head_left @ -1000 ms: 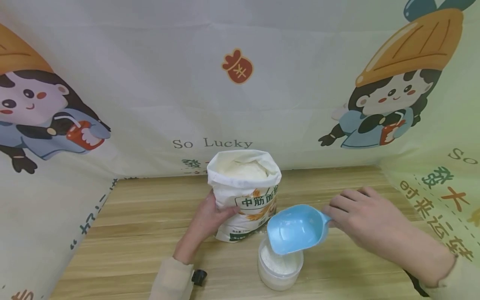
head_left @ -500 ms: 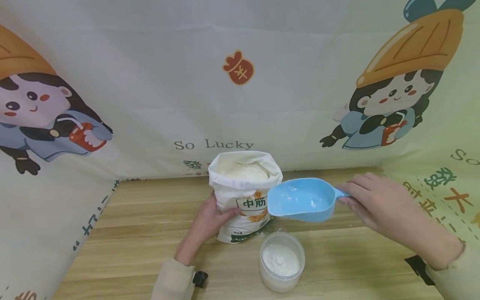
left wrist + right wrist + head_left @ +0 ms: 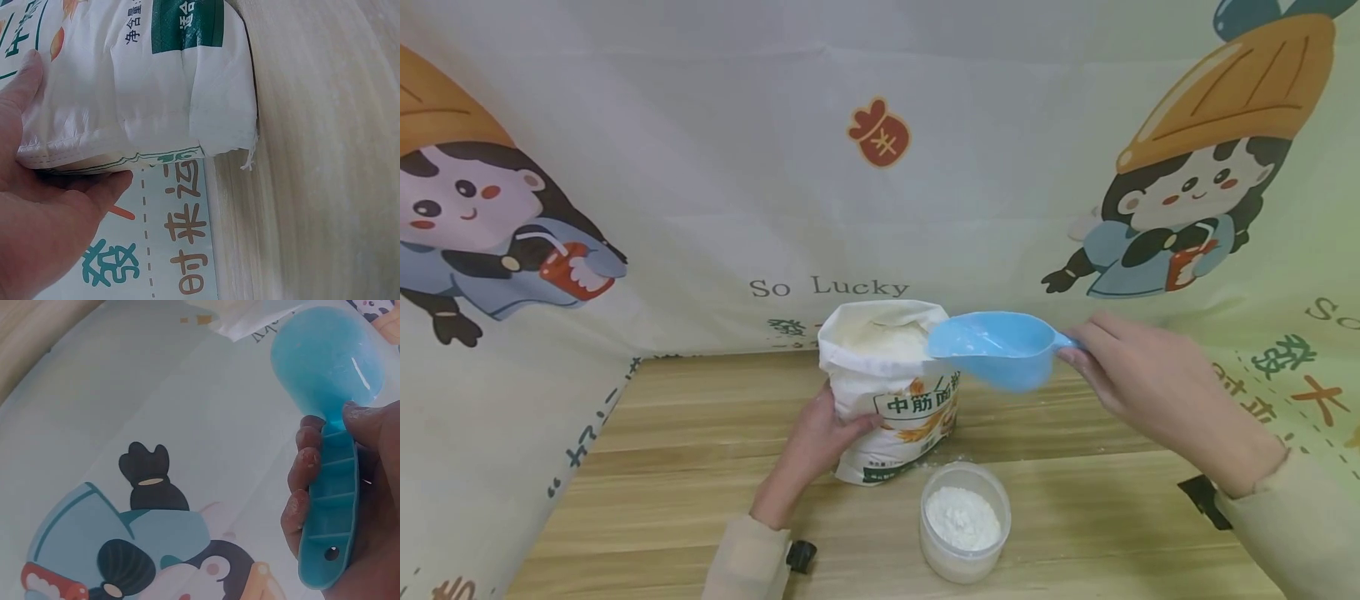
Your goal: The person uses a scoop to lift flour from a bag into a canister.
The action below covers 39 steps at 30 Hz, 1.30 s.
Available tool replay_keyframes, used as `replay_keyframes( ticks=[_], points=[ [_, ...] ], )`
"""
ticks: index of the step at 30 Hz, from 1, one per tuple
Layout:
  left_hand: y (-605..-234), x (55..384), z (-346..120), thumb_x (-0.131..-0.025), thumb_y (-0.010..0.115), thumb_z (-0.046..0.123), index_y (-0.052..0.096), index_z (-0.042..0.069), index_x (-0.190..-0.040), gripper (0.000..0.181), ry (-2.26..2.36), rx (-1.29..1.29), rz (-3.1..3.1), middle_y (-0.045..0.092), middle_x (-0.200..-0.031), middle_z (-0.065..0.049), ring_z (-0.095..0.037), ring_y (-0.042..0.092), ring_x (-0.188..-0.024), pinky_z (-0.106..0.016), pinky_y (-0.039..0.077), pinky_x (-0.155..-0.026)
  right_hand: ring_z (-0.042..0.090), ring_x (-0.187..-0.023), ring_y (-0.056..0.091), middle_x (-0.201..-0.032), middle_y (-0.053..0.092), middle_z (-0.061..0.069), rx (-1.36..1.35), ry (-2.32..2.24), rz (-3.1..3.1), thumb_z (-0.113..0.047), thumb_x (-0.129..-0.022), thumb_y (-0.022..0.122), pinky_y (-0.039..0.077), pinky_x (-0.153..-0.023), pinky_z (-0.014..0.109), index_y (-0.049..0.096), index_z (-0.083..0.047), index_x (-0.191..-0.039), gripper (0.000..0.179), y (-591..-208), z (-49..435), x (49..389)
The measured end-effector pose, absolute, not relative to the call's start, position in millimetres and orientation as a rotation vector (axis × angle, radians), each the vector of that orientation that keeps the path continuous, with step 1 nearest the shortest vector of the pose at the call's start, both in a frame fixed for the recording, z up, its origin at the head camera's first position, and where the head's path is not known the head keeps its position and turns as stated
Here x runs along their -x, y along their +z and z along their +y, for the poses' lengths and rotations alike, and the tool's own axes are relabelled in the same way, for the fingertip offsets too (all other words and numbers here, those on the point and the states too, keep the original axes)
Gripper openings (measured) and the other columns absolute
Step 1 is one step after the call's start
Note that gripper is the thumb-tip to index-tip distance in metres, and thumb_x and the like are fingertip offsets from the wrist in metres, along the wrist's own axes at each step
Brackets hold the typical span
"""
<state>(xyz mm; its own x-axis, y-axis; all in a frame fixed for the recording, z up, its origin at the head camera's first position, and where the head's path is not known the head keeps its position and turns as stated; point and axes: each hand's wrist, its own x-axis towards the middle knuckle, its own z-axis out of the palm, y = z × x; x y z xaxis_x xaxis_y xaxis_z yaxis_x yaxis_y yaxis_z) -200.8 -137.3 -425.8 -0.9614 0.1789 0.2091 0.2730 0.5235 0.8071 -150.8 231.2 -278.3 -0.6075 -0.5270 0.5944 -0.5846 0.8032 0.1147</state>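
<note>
An open white flour bag (image 3: 887, 425) stands upright on the wooden table, flour showing inside its mouth. My left hand (image 3: 820, 433) grips the bag's left side, thumb across the front; in the left wrist view its fingers curl round the bag's side. My right hand (image 3: 1157, 383) holds a blue scoop (image 3: 1000, 342) by its handle, fingers wrapped round the ribbed grip (image 3: 334, 500) in the right wrist view. The scoop's lip is at the right rim of the bag, with only a dusting of flour visible in it. In front stands a clear round tub (image 3: 962, 567) with flour (image 3: 962, 517) heaped inside.
A printed cloth (image 3: 737, 167) with cartoon figures hangs behind the wooden table (image 3: 662, 467) and along both sides. A little spilled flour (image 3: 936, 468) lies between the bag and the tub.
My right hand has raised the scoop from over the tub up to the bag's rim, levelling it from its tilt. My left hand stays on the bag.
</note>
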Motion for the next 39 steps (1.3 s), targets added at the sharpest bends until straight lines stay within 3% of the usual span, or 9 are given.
replay_keyframes(
  ticks=[2,5,9,17,23,32,35,39],
  points=[
    [-426,201,-137,-0.085,0.087,0.022,0.046,0.005,-0.147,0.076,-1.437,0.396,-2.652,0.063,-0.136,-0.017,-0.037,0.060,-0.127,-0.055,0.048,-0.108,0.010,-0.054,0.038,-0.072,0.047,-0.004,-0.801,0.093,-2.374,-0.063,-0.106,0.014,0.031,-0.043,0.025,0.065,-0.009,-0.095,0.076,-274,228,153],
    [-426,202,-136,-0.086,0.087,0.022,0.046,0.006,-0.147,0.075,-1.442,0.396,-2.655,0.063,-0.137,-0.016,-0.036,0.060,-0.127,-0.055,0.048,-0.108,0.011,-0.053,0.039,-0.074,0.049,-0.002,-0.791,0.060,-2.405,-0.053,-0.109,0.043,0.031,-0.042,0.027,0.066,-0.008,-0.098,0.052,-266,221,157],
    [-427,202,-136,-0.086,0.086,0.021,0.046,0.006,-0.146,0.074,-1.446,0.398,-2.652,0.063,-0.136,-0.016,-0.035,0.061,-0.126,-0.055,0.049,-0.108,0.014,-0.053,0.042,-0.074,0.051,0.000,-0.771,0.028,-2.458,-0.022,-0.097,0.073,0.033,-0.041,0.029,0.067,-0.008,-0.100,0.016,-254,209,162],
    [-426,202,-136,-0.086,0.087,0.021,0.049,0.004,-0.143,0.070,-1.430,0.385,-2.645,0.065,-0.131,-0.016,-0.034,0.063,-0.120,-0.054,0.051,-0.104,0.017,-0.054,0.046,-0.071,0.050,-0.001,-0.738,-0.045,-2.585,-0.027,-0.103,0.066,0.039,-0.041,0.035,0.067,-0.010,-0.091,0.020,-238,185,172],
    [-427,202,-136,-0.086,0.087,0.021,0.051,0.004,-0.141,0.068,-1.435,0.393,-2.634,0.065,-0.129,-0.015,-0.033,0.064,-0.118,-0.053,0.052,-0.103,0.018,-0.053,0.046,-0.067,0.047,-0.002,-0.754,-0.055,-2.642,-0.028,-0.103,0.066,0.039,-0.044,0.035,0.060,-0.013,-0.077,0.030,-231,170,180],
    [-427,202,-137,-0.086,0.086,0.022,0.049,0.007,-0.144,0.071,-1.449,0.408,-2.634,0.066,-0.131,-0.014,-0.034,0.063,-0.122,-0.055,0.051,-0.105,0.018,-0.056,0.045,-0.067,0.050,-0.001,-0.745,-0.115,-2.798,-0.030,-0.103,0.065,0.038,-0.047,0.033,0.056,-0.016,-0.069,0.038,-220,145,188],
    [-428,202,-138,-0.086,0.086,0.021,0.048,0.007,-0.145,0.072,-1.454,0.412,-2.630,0.065,-0.131,-0.015,-0.035,0.063,-0.122,-0.056,0.050,-0.105,0.019,-0.058,0.045,-0.068,0.052,0.001,-0.746,-0.173,-2.835,-0.030,-0.102,0.066,0.040,-0.047,0.033,0.061,-0.015,-0.070,0.035,-218,136,190],
    [-428,202,-137,-0.085,0.087,0.022,0.047,0.007,-0.146,0.074,-1.463,0.418,-2.629,0.065,-0.132,-0.015,-0.036,0.062,-0.124,-0.056,0.050,-0.106,0.020,-0.060,0.046,-0.068,0.055,0.001,-0.755,-0.295,-2.862,-0.019,-0.097,0.071,0.043,-0.046,0.034,0.073,-0.015,-0.081,0.017,-219,127,191]
  ],
)
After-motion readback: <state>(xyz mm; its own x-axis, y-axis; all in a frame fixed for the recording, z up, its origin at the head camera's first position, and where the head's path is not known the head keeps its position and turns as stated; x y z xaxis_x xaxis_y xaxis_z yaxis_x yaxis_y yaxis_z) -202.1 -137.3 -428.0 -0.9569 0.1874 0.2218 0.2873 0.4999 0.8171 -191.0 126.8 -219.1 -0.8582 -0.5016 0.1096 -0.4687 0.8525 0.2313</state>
